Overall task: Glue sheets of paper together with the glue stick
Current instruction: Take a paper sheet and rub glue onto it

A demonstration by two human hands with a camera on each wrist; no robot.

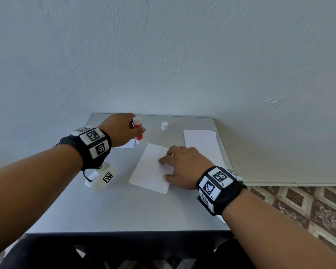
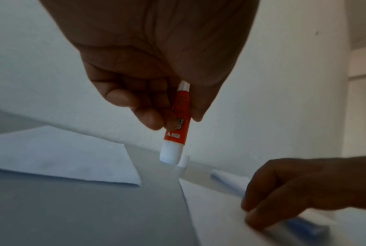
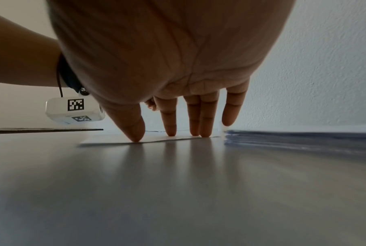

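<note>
Left hand [image 1: 122,129] pinches glue stick [image 1: 138,131], uncapped end down, above table at 11 o'clock of sheet [image 1: 151,169]. Right hand [image 1: 184,167], fingers straight, pins sheet at centre. Cap [image 1: 164,126] at 12, stack [image 1: 202,144] at 2. Step, likely: glue application. Next: lower stick onto sheet, keep it pinned.

My glue stick [image 1: 138,131] is red with white ends; sheet [image 1: 151,169] white; table [image 1: 124,210] grey; floor [image 1: 299,206] brown diamond-patterned.
</note>
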